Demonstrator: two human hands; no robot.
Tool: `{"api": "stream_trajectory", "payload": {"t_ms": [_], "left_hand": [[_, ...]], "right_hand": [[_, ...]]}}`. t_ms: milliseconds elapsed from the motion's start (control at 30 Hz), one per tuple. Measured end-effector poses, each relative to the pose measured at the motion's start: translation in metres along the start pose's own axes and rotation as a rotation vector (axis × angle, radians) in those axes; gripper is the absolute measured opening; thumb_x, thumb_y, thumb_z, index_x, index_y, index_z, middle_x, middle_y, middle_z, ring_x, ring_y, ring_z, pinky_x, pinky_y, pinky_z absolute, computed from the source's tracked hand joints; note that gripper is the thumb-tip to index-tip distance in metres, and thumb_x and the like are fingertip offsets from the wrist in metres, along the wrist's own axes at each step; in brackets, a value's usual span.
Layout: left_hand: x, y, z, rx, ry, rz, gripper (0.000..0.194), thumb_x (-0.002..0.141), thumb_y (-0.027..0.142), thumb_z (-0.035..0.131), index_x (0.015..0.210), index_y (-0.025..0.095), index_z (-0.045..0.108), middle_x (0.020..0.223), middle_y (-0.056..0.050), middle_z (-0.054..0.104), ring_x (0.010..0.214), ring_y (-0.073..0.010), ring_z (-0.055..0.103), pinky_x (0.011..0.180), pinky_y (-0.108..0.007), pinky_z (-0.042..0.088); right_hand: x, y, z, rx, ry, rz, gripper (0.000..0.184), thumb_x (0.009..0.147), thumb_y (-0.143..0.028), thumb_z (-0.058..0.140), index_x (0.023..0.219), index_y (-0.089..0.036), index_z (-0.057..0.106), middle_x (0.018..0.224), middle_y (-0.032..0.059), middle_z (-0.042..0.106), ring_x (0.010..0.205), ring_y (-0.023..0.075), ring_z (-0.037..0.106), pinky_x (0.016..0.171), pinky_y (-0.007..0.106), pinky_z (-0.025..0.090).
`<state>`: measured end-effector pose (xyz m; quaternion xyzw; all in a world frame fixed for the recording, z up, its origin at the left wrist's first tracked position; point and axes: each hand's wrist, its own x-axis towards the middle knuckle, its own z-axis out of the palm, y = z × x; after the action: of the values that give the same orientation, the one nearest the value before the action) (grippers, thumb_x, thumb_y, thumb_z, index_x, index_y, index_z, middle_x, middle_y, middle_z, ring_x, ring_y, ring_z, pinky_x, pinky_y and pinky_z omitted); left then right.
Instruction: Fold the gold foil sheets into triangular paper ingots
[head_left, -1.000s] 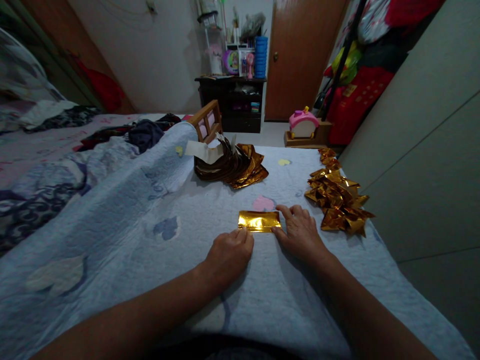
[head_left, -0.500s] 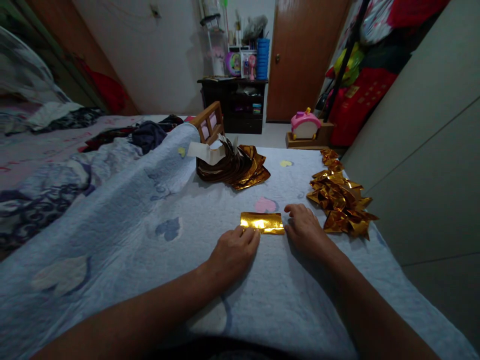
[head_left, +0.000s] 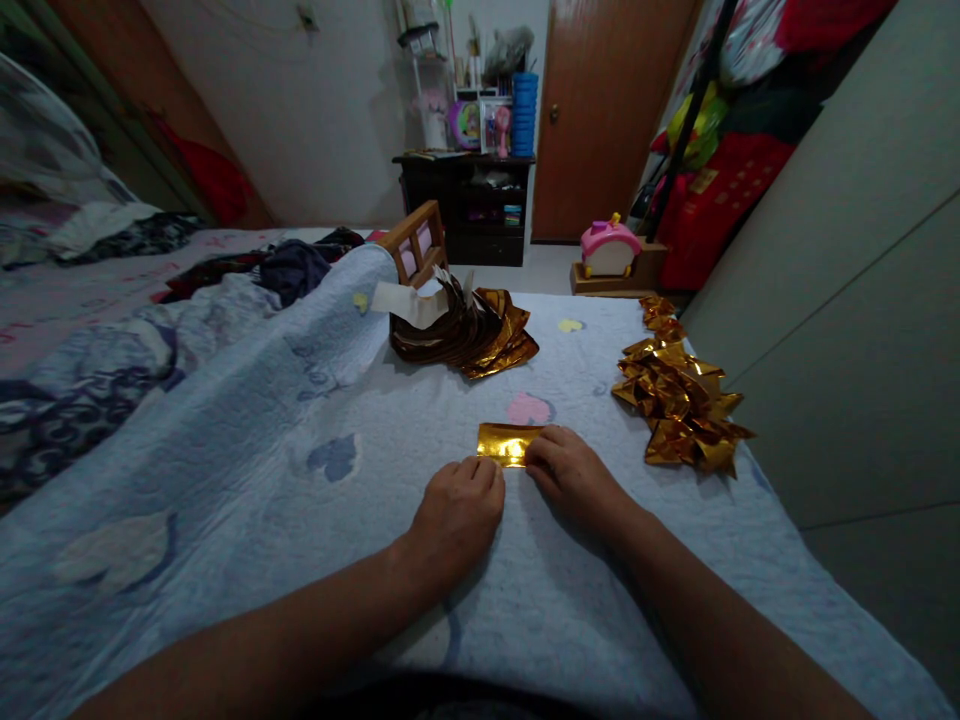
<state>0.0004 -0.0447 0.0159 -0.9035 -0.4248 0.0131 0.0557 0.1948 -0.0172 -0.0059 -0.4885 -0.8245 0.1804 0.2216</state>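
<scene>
A shiny gold foil paper [head_left: 499, 441], folded into a flat strip, lies on the pale blue quilt. My left hand [head_left: 459, 510] has its fingers curled together and pressed on the strip's lower left edge. Over the right end of the strip, my right hand [head_left: 574, 478] is closed with bent fingers, covering that end. Beyond the strip, a fanned stack of foil sheets [head_left: 465, 330] stands curved, brown and gold with some white paper at its left. Right of my right hand lies a pile of folded gold foil pieces [head_left: 679, 400] with pointed corners.
The quilt [head_left: 247, 540] with heart patterns covers the surface and rises in a ridge at left. A wooden rail [head_left: 416, 240] stands behind the stack. A pink toy [head_left: 609, 247] sits beyond the far edge. A pale cabinet side [head_left: 847, 330] borders the right.
My right hand has moved left from beside the foil strip onto its right end. My left hand has shifted slightly left and stays at the lower edge.
</scene>
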Motion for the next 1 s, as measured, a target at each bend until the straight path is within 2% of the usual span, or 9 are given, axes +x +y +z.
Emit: {"api": "stream_trajectory", "payload": {"t_ms": [133, 267, 333, 433, 500, 600, 733, 900, 1000], "left_hand": [[-0.001, 0.001, -0.010, 0.009, -0.080, -0.090, 0.023, 0.084, 0.000, 0.052, 0.091, 0.010, 0.071, 0.087, -0.014, 0.070, 0.081, -0.0287, 0.067, 0.071, -0.041, 0.055], [0.002, -0.009, -0.012, 0.023, -0.072, -0.137, 0.023, 0.085, 0.000, 0.049, 0.085, 0.011, 0.070, 0.081, -0.013, 0.070, 0.076, -0.0268, 0.067, 0.068, -0.038, 0.053], [0.005, -0.016, -0.010, -0.005, -0.007, -0.156, 0.020, 0.086, 0.004, 0.050, 0.082, 0.013, 0.068, 0.079, -0.011, 0.068, 0.074, -0.0259, 0.065, 0.068, -0.038, 0.052], [0.012, -0.023, -0.006, -0.093, 0.154, -0.165, 0.011, 0.084, 0.012, 0.057, 0.091, 0.014, 0.066, 0.091, -0.011, 0.067, 0.086, -0.0277, 0.062, 0.077, -0.041, 0.052], [0.016, -0.025, -0.002, -0.186, 0.223, -0.094, 0.009, 0.087, 0.016, 0.059, 0.093, 0.015, 0.065, 0.097, -0.011, 0.067, 0.092, -0.0269, 0.060, 0.085, -0.042, 0.051], [0.021, -0.026, 0.006, -0.297, 0.245, 0.019, 0.017, 0.089, 0.022, 0.063, 0.105, 0.016, 0.066, 0.112, -0.010, 0.067, 0.105, -0.0265, 0.058, 0.094, -0.043, 0.049], [0.025, -0.027, 0.016, -0.335, 0.266, 0.055, 0.009, 0.092, 0.019, 0.063, 0.097, 0.018, 0.070, 0.103, -0.008, 0.070, 0.097, -0.0231, 0.061, 0.090, -0.040, 0.050], [0.027, -0.033, 0.021, -0.344, 0.380, 0.072, 0.011, 0.094, 0.017, 0.063, 0.096, 0.019, 0.073, 0.090, -0.005, 0.072, 0.083, -0.0207, 0.062, 0.080, -0.036, 0.051], [0.025, -0.037, 0.020, -0.415, 0.479, 0.064, 0.015, 0.095, 0.016, 0.059, 0.099, 0.018, 0.073, 0.092, -0.006, 0.073, 0.084, -0.0203, 0.063, 0.078, -0.035, 0.053]], "right_hand": [[0.000, -0.001, -0.002, 0.021, 0.002, 0.002, 0.013, 0.091, -0.010, 0.057, 0.083, -0.017, 0.064, 0.091, 0.0056, 0.061, 0.090, 0.0194, 0.055, 0.081, 0.032, 0.044], [-0.001, 0.000, -0.004, 0.040, 0.006, 0.012, 0.012, 0.089, -0.007, 0.059, 0.085, -0.017, 0.064, 0.093, 0.0056, 0.062, 0.090, 0.0190, 0.056, 0.080, 0.031, 0.045], [-0.001, 0.001, -0.004, 0.035, 0.003, 0.012, 0.013, 0.089, -0.007, 0.059, 0.085, -0.018, 0.064, 0.093, 0.0054, 0.062, 0.089, 0.0188, 0.056, 0.079, 0.031, 0.045], [0.000, 0.002, -0.005, -0.040, 0.000, -0.017, 0.010, 0.090, -0.011, 0.061, 0.086, -0.018, 0.066, 0.094, 0.0064, 0.063, 0.090, 0.0200, 0.056, 0.081, 0.032, 0.045], [0.001, 0.001, -0.006, -0.113, 0.002, -0.052, 0.009, 0.091, -0.013, 0.062, 0.087, -0.017, 0.068, 0.093, 0.0073, 0.065, 0.090, 0.0213, 0.055, 0.082, 0.034, 0.044], [0.002, 0.001, -0.005, -0.186, 0.004, -0.090, 0.011, 0.092, -0.014, 0.060, 0.086, -0.016, 0.069, 0.092, 0.0079, 0.067, 0.090, 0.0221, 0.054, 0.083, 0.035, 0.043], [0.005, -0.001, -0.004, -0.190, 0.016, -0.100, 0.016, 0.093, -0.013, 0.056, 0.087, -0.016, 0.070, 0.092, 0.0087, 0.068, 0.089, 0.0218, 0.056, 0.084, 0.035, 0.042], [0.003, 0.000, -0.010, -0.073, 0.071, -0.104, 0.011, 0.088, -0.014, 0.057, 0.093, -0.016, 0.067, 0.094, 0.0092, 0.066, 0.092, 0.0238, 0.056, 0.085, 0.037, 0.045], [-0.001, 0.003, -0.015, 0.020, 0.178, -0.052, 0.041, 0.079, -0.016, 0.064, 0.119, -0.016, 0.059, 0.115, 0.0132, 0.063, 0.106, 0.0279, 0.054, 0.095, 0.044, 0.045]]}}
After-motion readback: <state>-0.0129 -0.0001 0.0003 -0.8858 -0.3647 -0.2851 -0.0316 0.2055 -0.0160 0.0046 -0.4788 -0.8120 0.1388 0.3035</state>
